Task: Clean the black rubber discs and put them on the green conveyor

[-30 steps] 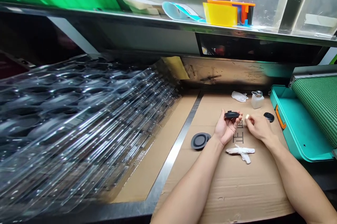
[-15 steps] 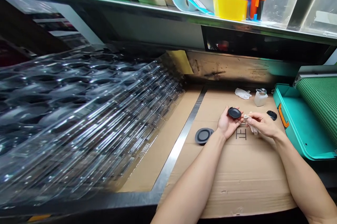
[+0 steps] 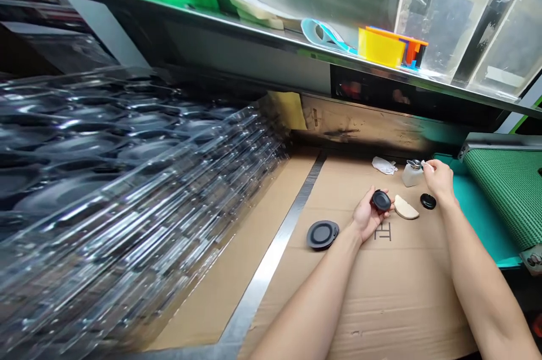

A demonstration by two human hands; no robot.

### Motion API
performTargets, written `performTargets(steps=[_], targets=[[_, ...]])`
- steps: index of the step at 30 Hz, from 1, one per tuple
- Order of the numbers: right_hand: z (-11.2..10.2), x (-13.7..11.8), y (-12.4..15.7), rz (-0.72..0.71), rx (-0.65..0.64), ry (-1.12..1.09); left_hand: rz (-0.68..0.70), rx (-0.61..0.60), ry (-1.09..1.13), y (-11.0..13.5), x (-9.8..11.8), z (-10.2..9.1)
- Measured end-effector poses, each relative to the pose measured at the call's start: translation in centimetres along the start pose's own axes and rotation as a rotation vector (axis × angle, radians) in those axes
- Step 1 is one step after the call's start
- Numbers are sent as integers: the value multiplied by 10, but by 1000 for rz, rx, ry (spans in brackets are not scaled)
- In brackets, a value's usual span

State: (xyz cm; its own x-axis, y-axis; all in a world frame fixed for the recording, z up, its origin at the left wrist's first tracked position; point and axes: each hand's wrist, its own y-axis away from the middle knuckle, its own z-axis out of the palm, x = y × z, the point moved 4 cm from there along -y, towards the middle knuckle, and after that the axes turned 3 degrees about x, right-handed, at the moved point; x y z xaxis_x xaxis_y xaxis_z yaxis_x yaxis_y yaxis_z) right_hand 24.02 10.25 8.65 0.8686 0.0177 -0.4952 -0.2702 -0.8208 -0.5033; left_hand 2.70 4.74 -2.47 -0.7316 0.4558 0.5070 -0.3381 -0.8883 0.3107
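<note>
Head view: the left hand (image 3: pixel 366 216), palm up, curls its fingers around a black cap (image 3: pixel 381 201), while the right hand (image 3: pixel 439 178) pinches a white scrap (image 3: pixel 424 164) at the pump of a dispenser bottle (image 3: pixel 412 175). A folded cloth pad (image 3: pixel 406 207) lies on the cardboard (image 3: pixel 359 292) between them.

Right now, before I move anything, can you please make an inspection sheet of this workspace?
Surface: brown cardboard sheet, creased, with a printed mark.
Job's things: black disc, a larger black disc, a small black disc.
Clutter: crumpled white cloth, beige half-moon pad.
Hands: left hand cups the black disc; right hand pinches a white scrap at the plastic dispenser bottle.
Cables: nothing seen.
Surroundings: transparent plastic trays, teal bin, green mat.
</note>
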Motion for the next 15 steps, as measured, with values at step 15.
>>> performTargets(steps=[15], targets=[[1,-23,-54,-49,-372,371,1,-59,18,-8,-2,-3]])
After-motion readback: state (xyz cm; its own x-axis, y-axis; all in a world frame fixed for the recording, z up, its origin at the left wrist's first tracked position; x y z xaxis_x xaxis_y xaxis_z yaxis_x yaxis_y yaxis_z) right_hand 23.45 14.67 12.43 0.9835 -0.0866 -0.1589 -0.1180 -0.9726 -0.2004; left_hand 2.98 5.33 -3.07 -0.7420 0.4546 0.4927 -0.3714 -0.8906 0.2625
